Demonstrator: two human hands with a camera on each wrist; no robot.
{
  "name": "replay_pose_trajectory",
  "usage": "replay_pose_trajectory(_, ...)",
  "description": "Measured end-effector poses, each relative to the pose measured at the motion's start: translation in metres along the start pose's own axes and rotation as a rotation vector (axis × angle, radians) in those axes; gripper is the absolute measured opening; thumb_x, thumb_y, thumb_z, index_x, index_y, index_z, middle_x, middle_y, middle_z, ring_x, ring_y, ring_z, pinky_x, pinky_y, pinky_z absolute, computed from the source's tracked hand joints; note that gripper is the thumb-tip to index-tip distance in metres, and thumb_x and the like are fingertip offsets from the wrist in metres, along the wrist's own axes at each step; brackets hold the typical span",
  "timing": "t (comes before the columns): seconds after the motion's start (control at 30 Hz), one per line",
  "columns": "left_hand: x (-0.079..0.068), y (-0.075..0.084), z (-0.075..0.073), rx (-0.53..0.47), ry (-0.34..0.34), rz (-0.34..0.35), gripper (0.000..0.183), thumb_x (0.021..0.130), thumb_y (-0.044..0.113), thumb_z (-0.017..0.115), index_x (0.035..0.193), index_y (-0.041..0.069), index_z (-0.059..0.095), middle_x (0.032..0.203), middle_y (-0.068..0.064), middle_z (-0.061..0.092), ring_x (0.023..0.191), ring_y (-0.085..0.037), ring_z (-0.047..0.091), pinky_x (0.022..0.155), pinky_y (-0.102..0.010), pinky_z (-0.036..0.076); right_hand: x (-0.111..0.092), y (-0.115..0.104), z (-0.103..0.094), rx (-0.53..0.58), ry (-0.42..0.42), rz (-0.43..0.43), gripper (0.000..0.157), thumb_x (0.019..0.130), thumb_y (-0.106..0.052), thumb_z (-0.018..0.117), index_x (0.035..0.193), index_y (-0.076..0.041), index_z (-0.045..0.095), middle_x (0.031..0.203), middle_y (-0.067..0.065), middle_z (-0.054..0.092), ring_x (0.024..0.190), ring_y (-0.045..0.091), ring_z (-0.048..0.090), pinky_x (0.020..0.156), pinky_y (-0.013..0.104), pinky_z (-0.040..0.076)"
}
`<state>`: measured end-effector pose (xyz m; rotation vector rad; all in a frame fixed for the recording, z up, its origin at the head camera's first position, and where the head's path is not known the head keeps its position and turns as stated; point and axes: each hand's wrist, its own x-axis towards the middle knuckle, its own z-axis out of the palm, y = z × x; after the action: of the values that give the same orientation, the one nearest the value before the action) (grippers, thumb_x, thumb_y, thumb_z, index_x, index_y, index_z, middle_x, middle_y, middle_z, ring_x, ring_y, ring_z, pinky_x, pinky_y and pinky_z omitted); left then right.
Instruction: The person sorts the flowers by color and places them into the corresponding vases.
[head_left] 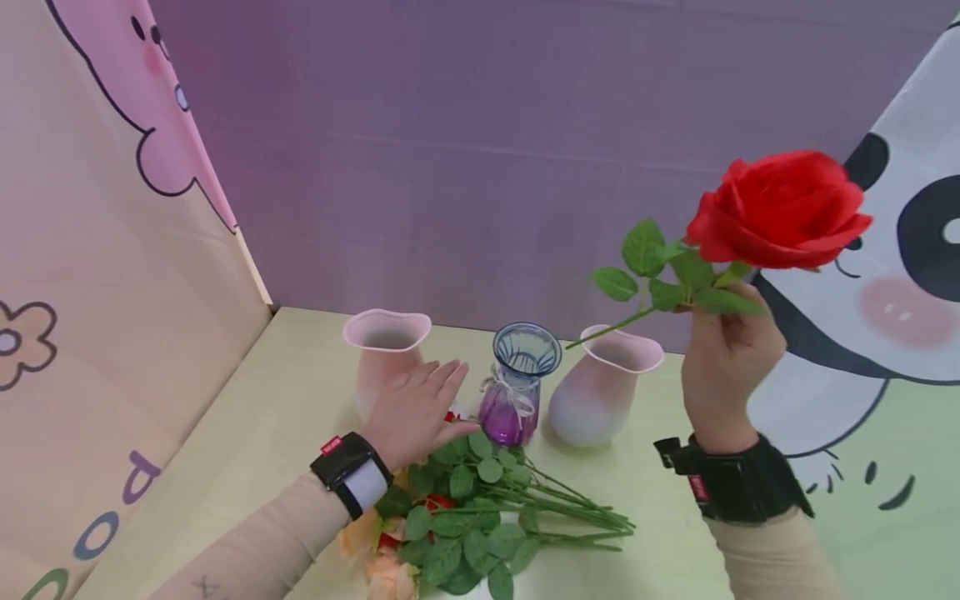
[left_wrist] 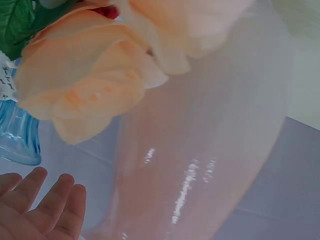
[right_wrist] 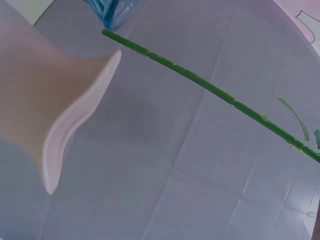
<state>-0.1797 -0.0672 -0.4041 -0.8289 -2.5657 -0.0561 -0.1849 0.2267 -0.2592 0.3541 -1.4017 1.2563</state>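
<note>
My right hand (head_left: 731, 358) pinches a red rose (head_left: 780, 212) just below its bloom, up at the right. Its green stem (right_wrist: 200, 82) slants down to the left, the tip near the rims of the blue-purple glass vase (head_left: 517, 383) and the right pink-white vase (head_left: 600, 392). With fingers straight and spread, my left hand (head_left: 416, 412) hovers in front of the left pink-white vase (head_left: 386, 333), partly covering it, and holds nothing. Below it lies a bunch of flowers with green leaves (head_left: 465, 533) and peach roses (left_wrist: 82, 75), their stems pointing right.
The three vases stand in a row on a pale yellow table (head_left: 255, 400). A purple backdrop (head_left: 450, 167) rises behind them. Printed cartoon panels flank the table, one at the left (head_left: 112, 250) and one at the right (head_left: 862, 400).
</note>
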Motion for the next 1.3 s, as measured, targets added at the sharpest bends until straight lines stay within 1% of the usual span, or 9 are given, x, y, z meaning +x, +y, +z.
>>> replay_pose_trajectory(0.1,0.002,0.003,-0.001,-0.006,-0.032,-0.006,0.086,0.089,0.068,0.053,0.148,0.006,0.044,0.146,-0.014,0.053,0.130,-0.033,0.054,0.108,-0.047,0.046,0.008,-0.006,-0.001,-0.017,0.043,-0.019,0.018,0.088,0.005,0.057,0.090,0.023,0.062,0.073,-0.015,0.067,0.064,0.001,0.061,0.069,0.015,0.052)
replay_pose_trajectory(0.27,0.002,0.008,0.001,-0.020,-0.064,-0.015,0.086,0.089,0.068,0.053,0.148,0.006,0.044,0.148,-0.013,0.052,0.132,-0.034,0.053,0.109,-0.048,0.045,0.015,-0.010,-0.001,0.040,0.094,-0.052,0.018,0.088,0.007,0.055,0.084,0.023,0.060,0.067,-0.010,0.063,0.063,0.005,0.060,0.069,0.018,0.052)
replay_pose_trajectory(0.5,-0.001,0.013,0.009,-0.064,-0.106,-0.024,0.087,0.091,0.070,0.048,0.151,0.007,0.041,0.150,-0.013,0.049,0.134,-0.033,0.052,0.112,-0.048,0.042,0.015,-0.013,-0.005,0.097,0.153,-0.040,0.015,0.089,0.007,0.057,0.085,0.020,0.065,0.069,-0.002,0.067,0.063,0.009,0.062,0.070,0.020,0.054)
replay_pose_trajectory(0.57,-0.002,0.015,0.010,-0.081,-0.121,-0.023,0.087,0.091,0.070,0.048,0.151,0.007,0.040,0.151,-0.013,0.048,0.135,-0.033,0.051,0.113,-0.048,0.042,0.012,-0.012,-0.005,0.096,0.136,-0.032,0.014,0.088,0.008,0.057,0.085,0.020,0.064,0.070,-0.003,0.067,0.063,0.009,0.062,0.069,0.019,0.055)
replay_pose_trajectory(0.67,-0.002,0.017,0.012,-0.093,-0.138,-0.027,0.087,0.091,0.070,0.048,0.152,0.009,0.038,0.152,-0.012,0.047,0.136,-0.033,0.049,0.113,-0.050,0.041,0.004,-0.004,-0.006,0.041,0.091,-0.021,0.015,0.087,0.008,0.058,0.088,0.020,0.066,0.075,-0.008,0.069,0.064,0.005,0.062,0.069,0.017,0.054)
replay_pose_trajectory(0.83,-0.005,0.023,0.016,-0.054,-0.147,-0.012,0.087,0.091,0.072,0.045,0.152,0.010,0.039,0.152,-0.009,0.048,0.136,-0.031,0.050,0.113,-0.048,0.041,-0.013,0.021,-0.015,-0.036,-0.026,0.014,0.016,0.087,0.008,0.059,0.092,0.020,0.067,0.081,-0.013,0.070,0.065,-0.001,0.063,0.069,0.012,0.054)
replay_pose_trajectory(1.0,-0.008,0.028,0.019,-0.074,-0.173,-0.006,0.087,0.091,0.070,0.047,0.153,0.010,0.037,0.152,-0.009,0.047,0.136,-0.032,0.049,0.113,-0.048,0.040,-0.028,0.038,-0.024,-0.135,-0.138,0.042,0.016,0.088,0.007,0.060,0.095,0.017,0.069,0.087,-0.018,0.068,0.068,-0.004,0.063,0.068,0.010,0.053)
replay_pose_trajectory(1.13,-0.008,0.032,0.020,-0.072,-0.179,-0.003,0.088,0.091,0.071,0.047,0.154,0.012,0.034,0.152,-0.008,0.047,0.136,-0.031,0.048,0.113,-0.048,0.040,-0.037,0.046,-0.029,-0.208,-0.193,0.065,0.016,0.089,0.007,0.060,0.099,0.013,0.071,0.090,-0.023,0.067,0.070,-0.008,0.062,0.071,0.008,0.052)
replay_pose_trajectory(1.3,-0.008,0.035,0.024,-0.075,-0.186,0.005,0.089,0.091,0.071,0.046,0.155,0.012,0.032,0.153,-0.008,0.047,0.136,-0.031,0.048,0.113,-0.049,0.040,-0.045,0.056,-0.035,-0.232,-0.226,0.105,0.015,0.089,0.007,0.062,0.100,0.011,0.072,0.092,-0.025,0.067,0.071,-0.009,0.063,0.072,0.006,0.051)
